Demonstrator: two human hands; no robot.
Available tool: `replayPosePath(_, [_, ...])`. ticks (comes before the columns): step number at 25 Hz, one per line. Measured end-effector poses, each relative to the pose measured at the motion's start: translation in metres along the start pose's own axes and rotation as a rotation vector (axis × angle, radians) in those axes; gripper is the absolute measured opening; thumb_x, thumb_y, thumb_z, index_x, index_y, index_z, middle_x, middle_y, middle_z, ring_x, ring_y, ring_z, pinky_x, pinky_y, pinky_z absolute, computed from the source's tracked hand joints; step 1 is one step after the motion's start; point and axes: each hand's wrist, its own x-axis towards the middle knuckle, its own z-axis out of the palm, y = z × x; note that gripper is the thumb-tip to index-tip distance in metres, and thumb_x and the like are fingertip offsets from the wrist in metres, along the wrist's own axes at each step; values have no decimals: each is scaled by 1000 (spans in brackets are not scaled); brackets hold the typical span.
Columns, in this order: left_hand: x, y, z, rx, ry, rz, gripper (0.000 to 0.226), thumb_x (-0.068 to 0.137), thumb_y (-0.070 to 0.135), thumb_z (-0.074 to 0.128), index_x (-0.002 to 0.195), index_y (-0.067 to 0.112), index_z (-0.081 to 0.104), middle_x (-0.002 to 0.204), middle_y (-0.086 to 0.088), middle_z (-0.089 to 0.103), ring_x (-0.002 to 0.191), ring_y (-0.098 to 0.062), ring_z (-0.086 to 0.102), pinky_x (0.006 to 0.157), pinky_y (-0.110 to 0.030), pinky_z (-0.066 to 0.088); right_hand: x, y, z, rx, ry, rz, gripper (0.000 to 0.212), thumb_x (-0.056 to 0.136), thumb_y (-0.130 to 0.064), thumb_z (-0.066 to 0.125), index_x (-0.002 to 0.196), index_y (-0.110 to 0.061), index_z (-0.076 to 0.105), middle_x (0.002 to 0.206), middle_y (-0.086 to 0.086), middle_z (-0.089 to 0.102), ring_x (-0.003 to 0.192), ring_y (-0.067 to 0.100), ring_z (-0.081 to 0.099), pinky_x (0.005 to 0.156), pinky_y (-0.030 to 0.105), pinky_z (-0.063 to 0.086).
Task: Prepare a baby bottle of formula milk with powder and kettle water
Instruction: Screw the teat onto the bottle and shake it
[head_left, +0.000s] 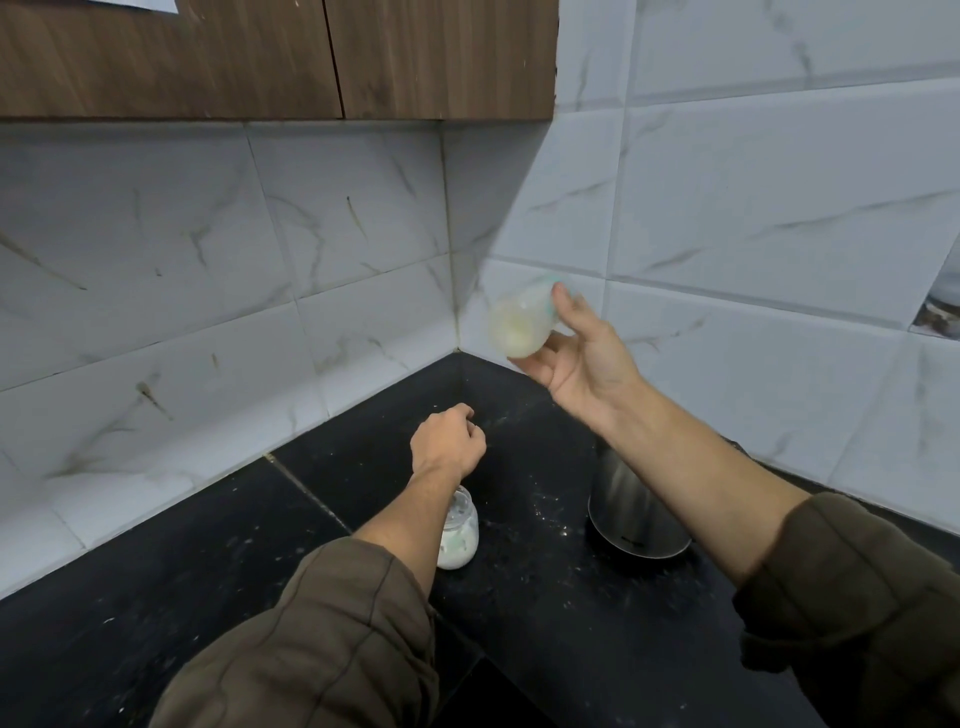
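High above the black counter (156, 597), the right hand (582, 358) grips the baby bottle (522, 325) in mid-air, close to the corner of the tiled wall (779, 208). The bottle lies tilted across the fingers, its rounded base pointing toward the camera and its teal collar by the thumb tip. Thumb and fingers curl round its sides. It is motion-blurred: a translucent plastic cylinder with pale, creamy milk inside.

Lower down, the left hand (447, 447) hovers over the counter with its fingers curled into a loose fist, nothing visible in it. Beneath its wrist stands a small clear jar (460, 535), rounded and partly filled with white powder. A brushed-steel kettle (631, 514), tapered and shiny, stands under the right forearm. The polished dark stone is speckled with spilled white grains. The glossy tiles are marble-veined, and a wood-grain cabinet (208, 52) hangs above.
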Motion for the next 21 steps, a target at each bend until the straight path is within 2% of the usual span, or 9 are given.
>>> replayPosePath(2, [0, 2, 0, -9, -10, -1, 38, 102, 29, 58, 139, 24, 61, 117, 0, 75, 105, -22, 70, 92, -39, 59, -7, 1, 0, -172, -173, 34, 48, 102, -28, 60, 147, -22, 45, 121, 9, 67, 92, 27, 73, 70, 41, 65])
replayPosePath(3, [-1, 3, -1, -10, -14, 0, 38, 102, 29, 58, 139, 24, 61, 116, 0, 75, 104, -22, 70, 92, -39, 59, -8, 1, 1, -180, -200, 27, 51, 102, -28, 60, 150, -23, 43, 117, 7, 69, 91, 26, 73, 68, 40, 65])
replayPosePath(5, [-1, 2, 0, -10, -15, -1, 38, 101, 29, 58, 139, 24, 61, 116, 0, 75, 105, -22, 70, 92, -39, 59, -4, -1, 4, -105, -122, -18, 45, 102, -28, 61, 144, -24, 46, 116, 6, 70, 94, 28, 75, 69, 39, 65])
replayPosePath(8, [-2, 0, -1, -4, -11, -3, 39, 101, 28, 57, 140, 23, 62, 117, -1, 75, 106, -23, 70, 92, -39, 59, 3, -3, 0, 44, 24, -41, 42, 100, -31, 65, 138, -23, 49, 130, 14, 65, 103, 32, 75, 74, 39, 64])
replayPosePath(13, [-2, 2, -2, 2, -3, 1, 38, 101, 28, 55, 139, 22, 62, 115, -2, 75, 106, -24, 69, 92, -39, 58, -5, 0, -5, -227, -288, 49, 62, 94, -31, 68, 150, -27, 43, 122, 7, 66, 108, 34, 65, 72, 44, 65])
replayPosePath(15, [-3, 2, -2, 1, -6, 2, 39, 101, 28, 55, 139, 23, 62, 116, -1, 75, 107, -24, 69, 92, -39, 58, -4, 0, -2, -173, -201, -7, 60, 99, -29, 64, 153, -26, 39, 120, 5, 68, 104, 31, 70, 70, 42, 65])
replayPosePath(18, [-5, 1, -3, 6, -1, 2, 38, 102, 27, 54, 139, 23, 62, 119, -1, 75, 109, -24, 69, 92, -38, 57, 6, -1, -3, 32, 67, -104, 49, 101, -26, 66, 145, -20, 45, 139, 14, 62, 110, 34, 73, 77, 43, 63])
replayPosePath(19, [-6, 1, -3, 10, 2, 2, 38, 102, 27, 54, 139, 23, 62, 120, -2, 75, 110, -23, 69, 92, -37, 57, 7, -1, -4, 40, 83, -110, 48, 100, -26, 66, 143, -20, 46, 143, 16, 59, 112, 36, 72, 79, 44, 63])
replayPosePath(21, [-5, 1, -3, 14, 3, 0, 38, 102, 27, 54, 139, 23, 62, 120, -2, 74, 110, -24, 69, 91, -37, 56, 2, -2, -4, -76, -18, -51, 55, 101, -26, 65, 150, -22, 41, 135, 14, 63, 106, 33, 74, 76, 43, 64])
